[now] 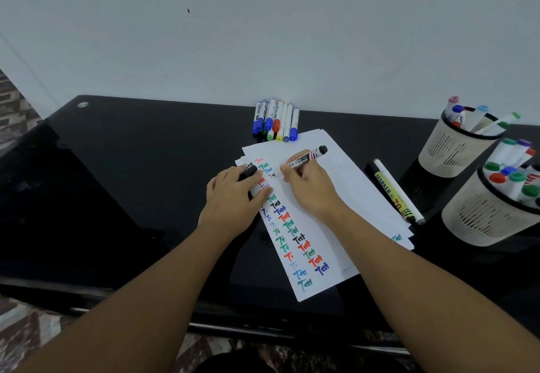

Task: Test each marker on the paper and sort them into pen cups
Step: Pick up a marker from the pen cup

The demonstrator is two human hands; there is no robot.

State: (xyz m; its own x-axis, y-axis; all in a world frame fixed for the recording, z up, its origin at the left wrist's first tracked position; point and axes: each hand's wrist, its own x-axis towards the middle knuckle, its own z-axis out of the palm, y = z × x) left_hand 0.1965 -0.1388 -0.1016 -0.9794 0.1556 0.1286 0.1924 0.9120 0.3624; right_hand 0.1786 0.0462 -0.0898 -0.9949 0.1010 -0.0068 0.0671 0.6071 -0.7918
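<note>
White paper (pixel 336 185) lies on the black table, its left part filled with coloured "Test" marks. My right hand (pixel 309 188) grips a black marker (pixel 308 157) with its tip down on the paper near the top of the marks. My left hand (pixel 233 197) rests on the paper's left edge and holds the black cap (pixel 248 171) in its fingers. A row of several markers (pixel 276 121) lies by the wall. Two beige pen cups stand at the right, the far cup (pixel 455 150) and the near cup (pixel 485 220), both holding several markers.
A yellow-labelled marker (pixel 391 194) and a thin white pen (pixel 409 203) lie side by side right of the paper. The glossy black table (pixel 131 168) meets a white wall at the back. Patterned floor shows below the front edge.
</note>
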